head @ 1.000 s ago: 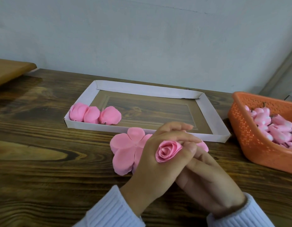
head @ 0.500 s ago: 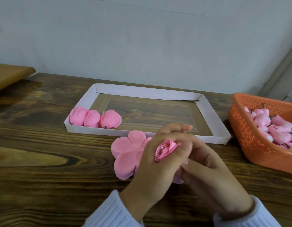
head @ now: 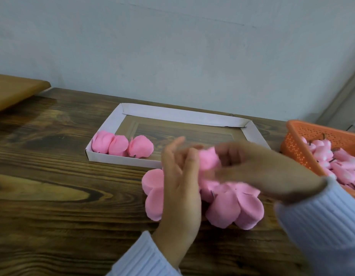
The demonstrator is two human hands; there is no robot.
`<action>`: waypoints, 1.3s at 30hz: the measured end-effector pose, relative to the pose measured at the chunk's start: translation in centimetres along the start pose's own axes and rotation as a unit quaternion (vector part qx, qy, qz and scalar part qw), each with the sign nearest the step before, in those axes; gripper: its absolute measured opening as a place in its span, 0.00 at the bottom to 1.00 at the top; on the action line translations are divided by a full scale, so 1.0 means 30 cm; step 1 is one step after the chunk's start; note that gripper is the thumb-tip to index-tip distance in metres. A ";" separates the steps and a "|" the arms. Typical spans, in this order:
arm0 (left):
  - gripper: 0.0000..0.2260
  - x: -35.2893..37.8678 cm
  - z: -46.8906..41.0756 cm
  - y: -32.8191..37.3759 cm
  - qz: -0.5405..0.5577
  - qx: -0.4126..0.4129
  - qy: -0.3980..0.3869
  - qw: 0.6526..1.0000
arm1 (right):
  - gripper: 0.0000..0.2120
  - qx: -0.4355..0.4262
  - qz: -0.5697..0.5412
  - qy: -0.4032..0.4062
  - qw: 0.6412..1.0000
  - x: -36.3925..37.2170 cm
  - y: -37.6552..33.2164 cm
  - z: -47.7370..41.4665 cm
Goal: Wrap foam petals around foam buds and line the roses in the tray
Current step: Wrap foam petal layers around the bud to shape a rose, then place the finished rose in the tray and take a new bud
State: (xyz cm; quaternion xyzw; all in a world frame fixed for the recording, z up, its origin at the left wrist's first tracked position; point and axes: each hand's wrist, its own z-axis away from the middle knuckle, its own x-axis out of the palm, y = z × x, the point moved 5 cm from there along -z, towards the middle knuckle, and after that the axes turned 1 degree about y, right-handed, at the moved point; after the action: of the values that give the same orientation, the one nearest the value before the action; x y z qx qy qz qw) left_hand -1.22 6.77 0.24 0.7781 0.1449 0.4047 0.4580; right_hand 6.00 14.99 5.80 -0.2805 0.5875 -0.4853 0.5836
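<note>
A half-wrapped pink foam rose (head: 209, 160) is held above the table, blurred by motion. My right hand (head: 262, 168) reaches in from the right and its fingers curl round the rose. Just left of it, my left hand (head: 180, 186) stands upright with its fingers straight, the thumb against the rose. Flat pink petal sheets (head: 232, 208) lie on the table under both hands, one lobe showing at the left (head: 153, 192). The white cardboard tray (head: 178, 114) behind holds three finished roses (head: 122, 145) in a row at its front left corner.
An orange plastic basket (head: 296, 144) with several pink buds (head: 331, 160) stands at the right edge, close to my right sleeve. A lighter wooden board (head: 15, 90) juts in at far left. A wall runs behind the dark wooden table (head: 53, 196).
The rose passed from my left hand's grip to my right hand. My left fingers straightened and my right hand rose from under the left. A second petal sheet came into view.
</note>
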 end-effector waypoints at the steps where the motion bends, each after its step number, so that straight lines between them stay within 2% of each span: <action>1: 0.19 -0.015 -0.001 0.008 -0.007 0.017 0.043 0.999 | 0.01 -0.001 -0.051 0.023 0.998 -0.023 -0.006 -0.036; 3: 0.12 -0.043 -0.005 0.023 -0.009 0.045 0.112 0.993 | 0.02 0.026 -0.146 0.111 0.983 -0.079 0.014 -0.133; 6: 0.10 -0.076 -0.009 0.019 -0.010 0.048 0.175 0.983 | 0.06 0.094 -0.222 0.184 0.953 -0.091 0.057 -0.293; 8: 0.11 -0.084 -0.009 0.013 -0.016 0.033 0.193 0.980 | 0.01 0.143 -0.174 0.179 0.958 -0.064 0.087 -0.376; 10: 0.11 -0.095 -0.014 0.006 -0.012 0.024 0.208 0.978 | 0.10 0.172 -0.057 0.176 0.967 -0.041 0.117 -0.444; 12: 0.12 -0.104 -0.020 0.004 -0.002 0.020 0.218 0.976 | 0.12 0.188 0.024 0.162 0.968 -0.002 0.133 -0.491; 14: 0.12 -0.107 -0.026 0.004 -0.002 0.017 0.220 0.975 | 0.10 0.190 0.066 0.163 0.966 0.026 0.150 -0.526; 16: 0.11 -0.106 -0.026 0.002 -0.004 0.016 0.220 0.975 | 0.03 0.179 0.086 0.173 0.965 0.053 0.138 -0.538; 18: 0.08 -0.104 -0.023 -0.003 -0.004 0.019 0.221 0.975 | 0.12 0.175 0.138 0.164 0.961 0.069 0.130 -0.554; 20: 0.08 -0.103 -0.021 -0.009 -0.003 0.018 0.222 0.975 | 0.15 0.179 0.190 0.151 0.953 0.087 0.116 -0.556; 24: 0.08 -0.103 -0.024 -0.015 -0.001 0.010 0.227 0.974 | 0.16 0.156 0.257 0.116 0.947 0.092 0.108 -0.563; 30: 0.07 -0.108 -0.030 -0.020 -0.022 -0.004 0.230 0.973 | 0.28 0.146 0.241 0.122 0.952 0.025 0.096 -0.487; 33: 0.07 -0.103 -0.027 -0.018 -0.033 -0.007 0.224 0.974 | 0.27 0.119 0.252 0.179 0.943 -0.064 0.075 -0.393; 36: 0.08 -0.100 -0.031 -0.008 -0.028 0.015 0.214 0.976 | 0.17 0.060 0.188 0.293 0.935 -0.163 0.058 -0.237; 39: 0.09 -0.098 -0.045 0.026 -0.041 0.058 0.195 0.978 | 0.10 -0.024 0.157 0.400 0.903 -0.224 0.068 -0.034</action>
State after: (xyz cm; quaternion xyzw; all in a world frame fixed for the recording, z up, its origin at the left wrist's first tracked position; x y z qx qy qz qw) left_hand -4.21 5.38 -0.23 0.7031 0.2862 0.5206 0.3908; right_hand 6.60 22.03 6.59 0.0190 0.8192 -0.4449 0.3616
